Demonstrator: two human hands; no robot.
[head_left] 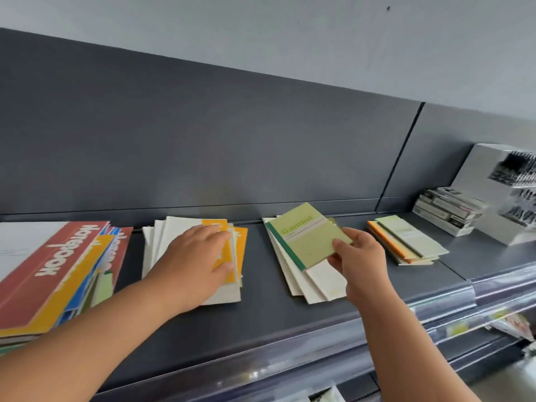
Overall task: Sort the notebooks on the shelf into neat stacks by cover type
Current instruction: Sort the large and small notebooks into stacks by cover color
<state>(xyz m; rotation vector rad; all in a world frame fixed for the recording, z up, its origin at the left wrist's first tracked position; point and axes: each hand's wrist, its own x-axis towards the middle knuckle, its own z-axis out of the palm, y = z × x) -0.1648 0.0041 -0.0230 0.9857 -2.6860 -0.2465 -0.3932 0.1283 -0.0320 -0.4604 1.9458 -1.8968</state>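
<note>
R grip point(361, 258) pinches green notebook point(304, 236), long axis front-back; L grip point(197, 252) flat on stack point(172, 229).

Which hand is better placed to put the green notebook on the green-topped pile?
Probably the right hand: it pinches the green notebook, and the green-topped pile lies just beside it. The left hand rests on the orange-and-white stack, farther away.

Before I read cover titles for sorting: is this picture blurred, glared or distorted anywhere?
Head view: wide-angle bend tilts and curves the shelf; the green notebook reads soft but legible; the boxes far right are smeared; glare streaks the price strip; lighting even, shadows faint.
</note>
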